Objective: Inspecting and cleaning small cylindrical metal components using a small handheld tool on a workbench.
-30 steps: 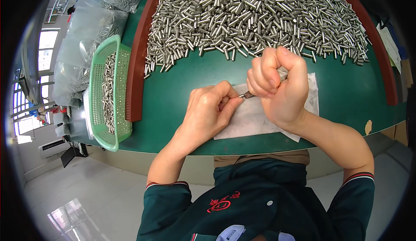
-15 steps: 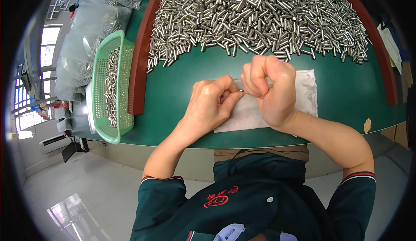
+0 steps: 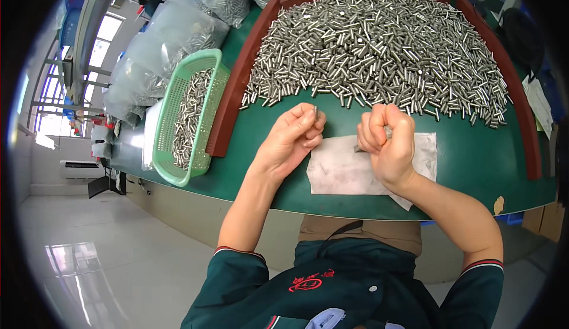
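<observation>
Above the green tabletop, my left hand is closed in a pinch, with a short shiny metal pin sticking up between thumb and fingertips. My right hand is curled into a fist over a white cloth that lies flat near the table's front edge. A small dark grey bit pokes out beside its fingers; what the fist holds is mostly hidden. Beyond both hands spreads a big heap of metal pins, its near edge just past my knuckles.
Dark red rails border the heap. Left of them stands a green plastic basket with more pins inside. Clear plastic bags filled with pins line the far left. A tan scrap lies near the right front edge.
My hands have moved apart. The left hand has turned so its pin points upward, while the right fist has lowered over the cloth. The whole view has shifted, showing more of the heap's far side.
</observation>
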### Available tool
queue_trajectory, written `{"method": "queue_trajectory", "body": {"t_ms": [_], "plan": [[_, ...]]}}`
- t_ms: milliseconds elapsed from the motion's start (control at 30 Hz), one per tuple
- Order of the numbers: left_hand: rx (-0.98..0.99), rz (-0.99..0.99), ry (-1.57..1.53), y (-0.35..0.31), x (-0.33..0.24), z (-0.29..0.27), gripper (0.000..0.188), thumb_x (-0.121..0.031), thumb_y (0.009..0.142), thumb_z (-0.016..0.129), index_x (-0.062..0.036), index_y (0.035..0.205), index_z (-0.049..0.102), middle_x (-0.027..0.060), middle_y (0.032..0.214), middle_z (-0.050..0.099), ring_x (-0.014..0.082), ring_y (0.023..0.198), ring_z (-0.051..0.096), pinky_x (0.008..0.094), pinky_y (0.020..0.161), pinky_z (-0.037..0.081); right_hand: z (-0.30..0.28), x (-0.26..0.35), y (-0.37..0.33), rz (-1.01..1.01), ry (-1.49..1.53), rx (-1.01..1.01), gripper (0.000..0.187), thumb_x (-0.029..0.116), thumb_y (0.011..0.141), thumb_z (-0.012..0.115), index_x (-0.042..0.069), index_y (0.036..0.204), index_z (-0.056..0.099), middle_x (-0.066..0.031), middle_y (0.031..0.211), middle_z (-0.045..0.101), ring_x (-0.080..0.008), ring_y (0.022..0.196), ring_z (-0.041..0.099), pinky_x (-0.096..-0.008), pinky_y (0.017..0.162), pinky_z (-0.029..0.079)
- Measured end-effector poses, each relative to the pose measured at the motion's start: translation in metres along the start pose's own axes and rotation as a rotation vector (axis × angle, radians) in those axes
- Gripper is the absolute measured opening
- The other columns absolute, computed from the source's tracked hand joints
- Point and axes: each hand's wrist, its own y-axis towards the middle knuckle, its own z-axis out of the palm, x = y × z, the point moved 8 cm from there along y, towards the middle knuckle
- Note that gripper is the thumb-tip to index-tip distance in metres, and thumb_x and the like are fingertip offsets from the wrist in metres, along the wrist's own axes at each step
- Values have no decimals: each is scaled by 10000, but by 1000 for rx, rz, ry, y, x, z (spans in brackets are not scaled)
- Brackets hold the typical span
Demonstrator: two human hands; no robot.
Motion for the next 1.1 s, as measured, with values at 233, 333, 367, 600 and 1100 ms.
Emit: {"method": "queue_trajectory", "body": {"t_ms": [233,333,367,600,1100], "plan": [[-106,-40,-137,3,2,-13,203,-184,848,541,-9,947,506,-2,691,433,54,585,372,184,506,315,-2,-5,3,54,52,-14,328,166,840,289,74,525,274,13,459,257,-65,419,196,-232,405,164],[-117,-38,-106,6,0,-15,214,-179,849,534,-4,967,504,2,692,438,55,586,379,188,508,321,-4,-5,4,51,48,-32,325,167,838,286,74,527,272,12,459,257,-65,418,192,-232,405,163],[-122,-43,-110,6,0,-16,211,-174,849,531,-2,969,503,8,700,448,57,588,389,189,512,328,-4,-5,5,54,53,-33,324,167,837,286,75,527,270,12,459,255,-65,418,190,-232,404,163],[-154,-80,-174,6,1,-18,196,-183,851,503,-8,941,511,58,764,527,91,625,462,204,542,382,-5,-5,6,69,64,-38,323,169,838,282,76,528,269,11,461,252,-66,418,185,-232,403,163],[-463,344,1507,30,-54,-19,162,-130,687,677,-4,711,577,62,480,482,183,422,467,332,451,373,-5,-6,6,94,83,-31,348,194,851,273,78,523,278,9,458,258,-69,419,190,-230,406,173]]}}
